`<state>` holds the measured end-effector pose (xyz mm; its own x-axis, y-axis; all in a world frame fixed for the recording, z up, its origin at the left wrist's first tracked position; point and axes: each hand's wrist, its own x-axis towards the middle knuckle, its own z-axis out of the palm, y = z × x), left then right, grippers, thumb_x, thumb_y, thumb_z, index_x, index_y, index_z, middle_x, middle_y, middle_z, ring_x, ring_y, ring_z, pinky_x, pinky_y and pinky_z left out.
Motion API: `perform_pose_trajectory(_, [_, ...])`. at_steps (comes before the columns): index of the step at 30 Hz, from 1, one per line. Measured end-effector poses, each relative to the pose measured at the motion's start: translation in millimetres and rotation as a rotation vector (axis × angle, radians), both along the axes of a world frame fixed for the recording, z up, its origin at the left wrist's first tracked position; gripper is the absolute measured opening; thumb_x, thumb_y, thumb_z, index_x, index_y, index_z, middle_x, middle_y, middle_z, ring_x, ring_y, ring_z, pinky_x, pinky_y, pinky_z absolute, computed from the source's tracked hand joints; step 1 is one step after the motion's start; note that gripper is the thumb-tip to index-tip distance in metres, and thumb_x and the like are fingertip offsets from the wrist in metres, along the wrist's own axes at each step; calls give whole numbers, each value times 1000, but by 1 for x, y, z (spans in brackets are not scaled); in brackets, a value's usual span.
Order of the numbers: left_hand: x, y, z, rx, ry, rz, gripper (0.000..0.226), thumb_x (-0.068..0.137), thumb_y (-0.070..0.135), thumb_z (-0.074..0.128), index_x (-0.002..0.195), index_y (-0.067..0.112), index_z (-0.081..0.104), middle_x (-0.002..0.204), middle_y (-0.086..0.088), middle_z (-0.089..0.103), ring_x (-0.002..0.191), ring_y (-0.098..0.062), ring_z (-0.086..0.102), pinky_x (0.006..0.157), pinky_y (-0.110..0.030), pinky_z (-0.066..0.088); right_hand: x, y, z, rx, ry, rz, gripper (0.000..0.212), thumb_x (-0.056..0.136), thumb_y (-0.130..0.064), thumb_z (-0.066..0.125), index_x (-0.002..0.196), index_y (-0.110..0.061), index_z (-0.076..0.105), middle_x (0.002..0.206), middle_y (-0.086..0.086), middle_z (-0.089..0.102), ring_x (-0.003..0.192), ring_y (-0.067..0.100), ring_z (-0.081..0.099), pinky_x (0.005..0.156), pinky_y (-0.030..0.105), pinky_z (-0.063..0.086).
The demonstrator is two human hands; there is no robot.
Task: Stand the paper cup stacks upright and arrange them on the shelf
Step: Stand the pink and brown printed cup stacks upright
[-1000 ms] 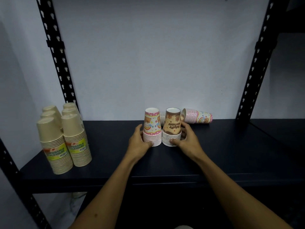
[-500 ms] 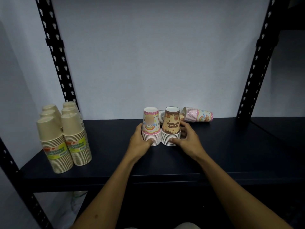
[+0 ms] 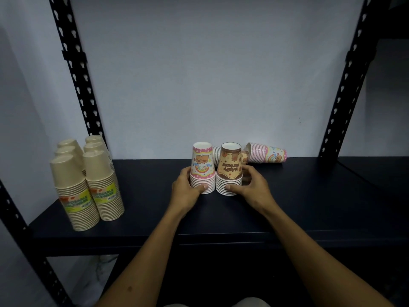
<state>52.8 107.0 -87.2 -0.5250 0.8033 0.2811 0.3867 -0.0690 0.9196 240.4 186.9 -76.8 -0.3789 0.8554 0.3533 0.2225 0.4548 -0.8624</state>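
Two printed cup stacks stand rim-down side by side mid-shelf: a pink stack and a brown stack. My left hand grips the pink stack's lower rims from the left. My right hand curls round the base of the brown one from the right. Behind them, by the wall, another pink stack lies on its side, and more lying cups are partly hidden between the standing stacks.
Several tall beige cup stacks in wrappers stand upright at the shelf's left end. The dark shelf runs right to a black perforated post; another post rises at the back left. A grey wall closes the back.
Both hands have slid the two standing stacks slightly away from me, toward the wall. The grips look the same.
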Motion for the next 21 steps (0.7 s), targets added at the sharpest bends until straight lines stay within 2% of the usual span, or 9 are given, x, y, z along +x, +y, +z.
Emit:
perform_pose_trajectory(5, [1,-1,1,-5,4,5,68,73,8,80,133,16,48,128,-2,61,111,-13,59,94,-29,49,-2,-1,1,-6,1,-6,70,69,-18,85,131,-17,52,116,-6,64,102,5,60,82,16,47])
perform_pose_trajectory(9, [2,-2,2,-6,9,7,69,74,8,80,134,16,47,129,-1,61,111,-12,58,93,-28,48,-1,-1,1,-43,26,30,70,71,-11,83,133,-15,50,122,-2,64,107,8,62,92,24,50])
perform_pose_trajectory(12, [2,-2,2,-9,11,9,68,74,10,80,133,16,47,129,-2,61,113,-15,59,95,-31,50,0,0,0,-29,18,18,71,69,-15,86,131,-14,51,121,-1,65,108,10,62,92,27,51])
perform_pose_trajectory(15, [2,-2,3,-9,12,13,68,74,10,80,133,16,47,129,-2,61,113,-14,59,92,-27,48,0,-1,0,-13,6,-4,71,66,-20,87,128,-16,52,119,-2,65,106,10,62,92,29,52])
perform_pose_trajectory(19, [3,-3,4,-8,14,15,68,74,8,80,134,15,48,129,-2,61,109,-12,58,90,-25,47,-1,-4,2,12,-4,-31,69,66,-20,88,125,-16,53,112,-8,63,100,5,60,82,16,49])
perform_pose_trajectory(21, [3,-3,4,-7,13,14,68,74,8,80,133,15,48,129,-2,61,109,-11,58,90,-25,47,-1,-4,2,19,-9,-37,69,67,-19,87,126,-16,52,112,-8,62,99,5,59,80,15,47])
